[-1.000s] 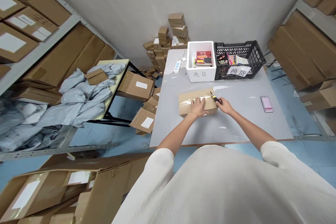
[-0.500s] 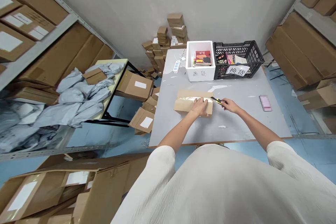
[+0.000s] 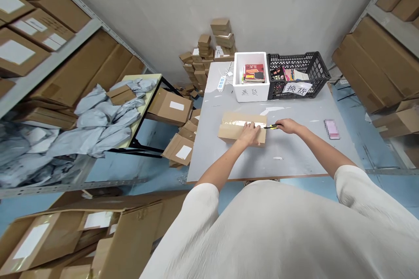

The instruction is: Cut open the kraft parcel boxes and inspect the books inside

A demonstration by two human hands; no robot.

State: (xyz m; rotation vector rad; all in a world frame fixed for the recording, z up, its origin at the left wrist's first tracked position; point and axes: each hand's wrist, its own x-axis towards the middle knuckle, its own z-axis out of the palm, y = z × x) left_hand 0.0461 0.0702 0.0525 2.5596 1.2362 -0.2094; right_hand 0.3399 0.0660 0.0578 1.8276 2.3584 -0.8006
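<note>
A brown cardboard box (image 3: pixel 231 131) lies on the grey table (image 3: pixel 304 152), with shiny clear tape along its top. My left hand (image 3: pixel 250 133) rests on the top of the box toward its right half, fingers spread against the cardboard. In my right hand (image 3: pixel 288 125) is a yellow and black utility knife (image 3: pixel 273 127). Its tip points left and meets the right end of the box, near the tape line. Whether the blade is in the tape is too small to tell.
Behind the box stand a white foam box (image 3: pixel 250 94) and a black crate (image 3: pixel 322 74), both with books inside. A power strip (image 3: pixel 221 83) lies at the back left, a pink phone-like item (image 3: pixel 332 129) at the right. Grey parcels (image 3: pixel 94 126) cover a side table.
My right hand has moved slightly up, and the utility knife has turned from slanting to nearly level, its tip now lower at the box's right end. My left hand stays on the box.
</note>
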